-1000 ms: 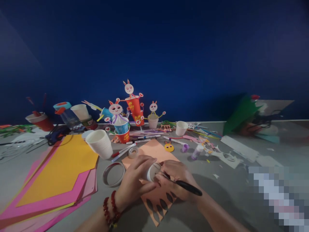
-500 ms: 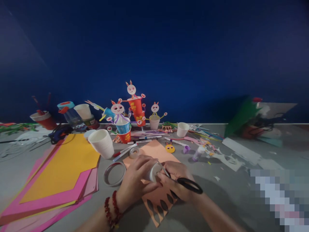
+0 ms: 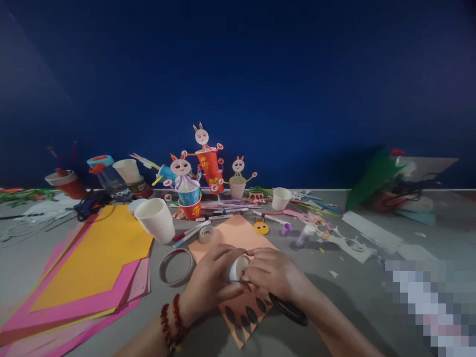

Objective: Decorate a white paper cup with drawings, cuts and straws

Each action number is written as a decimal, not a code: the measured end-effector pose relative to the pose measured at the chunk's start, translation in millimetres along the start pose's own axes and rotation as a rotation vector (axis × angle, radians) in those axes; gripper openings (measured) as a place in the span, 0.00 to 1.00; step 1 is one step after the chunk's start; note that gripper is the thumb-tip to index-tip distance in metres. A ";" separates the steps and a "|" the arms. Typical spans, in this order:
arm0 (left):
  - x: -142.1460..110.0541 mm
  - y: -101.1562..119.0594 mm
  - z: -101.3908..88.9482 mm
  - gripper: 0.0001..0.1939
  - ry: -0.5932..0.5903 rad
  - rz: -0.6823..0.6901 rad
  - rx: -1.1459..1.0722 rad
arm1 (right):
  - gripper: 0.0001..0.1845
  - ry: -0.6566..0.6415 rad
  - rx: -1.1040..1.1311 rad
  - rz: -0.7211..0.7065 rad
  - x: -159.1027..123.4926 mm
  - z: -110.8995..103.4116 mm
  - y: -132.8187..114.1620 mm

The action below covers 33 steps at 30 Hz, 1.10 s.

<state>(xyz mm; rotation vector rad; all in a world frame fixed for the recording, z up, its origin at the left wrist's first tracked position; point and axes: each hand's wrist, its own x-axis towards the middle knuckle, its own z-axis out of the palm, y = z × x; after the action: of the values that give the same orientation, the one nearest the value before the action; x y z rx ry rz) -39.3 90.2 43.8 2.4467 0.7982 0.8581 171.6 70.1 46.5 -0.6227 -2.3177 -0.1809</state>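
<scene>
In the head view, at lower centre, the left hand (image 3: 206, 282) grips a small white paper cup (image 3: 238, 270); the right hand (image 3: 277, 275) is closed around black-handled scissors (image 3: 288, 310) beside it. Below lies peach paper (image 3: 236, 233) with leaf-shaped cutouts (image 3: 252, 315) toward the bottom.

Hands (image 3: 208, 280) holding white cup (image 3: 238, 269), black-handled tool (image 3: 297, 318), peach paper (image 3: 240, 231) beneath
</scene>
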 end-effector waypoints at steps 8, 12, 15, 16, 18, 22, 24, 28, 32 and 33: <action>-0.8 -1.6 -1.0 0.30 0.018 0.007 -0.108 | 0.17 0.008 0.196 0.130 6.8 -11.9 -5.2; 0.2 -2.8 -1.8 0.30 0.078 0.038 -0.062 | 0.16 0.043 0.391 0.458 13.5 -16.4 -17.7; 0.9 -2.6 -2.5 0.32 0.104 0.051 -0.031 | 0.17 0.010 0.531 0.766 14.4 -15.0 -24.7; 1.0 -2.3 -2.6 0.32 0.113 0.059 -0.024 | 0.17 0.004 0.598 0.853 14.0 -13.7 -25.9; 1.0 -1.6 -2.2 0.32 0.132 0.077 -0.012 | 0.16 0.035 0.735 0.961 12.7 -10.4 -26.9; 0.8 -0.5 0.3 0.32 0.169 0.097 -0.001 | 0.17 0.114 0.884 1.015 11.3 -5.3 -26.4; 0.9 -0.1 1.9 0.32 0.188 0.102 0.001 | 0.17 0.125 0.902 1.033 11.1 -4.7 -26.2; 0.9 0.6 3.5 0.32 0.185 0.071 -0.025 | 0.17 0.121 0.895 1.066 10.4 -6.2 -25.3; 0.5 1.9 3.2 0.32 0.187 0.044 -0.059 | 0.17 0.123 0.902 1.066 9.3 -9.6 -23.0; 0.6 2.3 3.1 0.31 0.191 0.039 -0.063 | 0.17 0.128 0.897 1.063 9.3 -10.9 -22.6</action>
<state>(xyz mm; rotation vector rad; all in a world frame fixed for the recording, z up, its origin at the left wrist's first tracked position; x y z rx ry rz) -36.0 88.3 43.1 2.3577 0.7794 1.1274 161.5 50.6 62.0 -1.1615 -1.4211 1.1777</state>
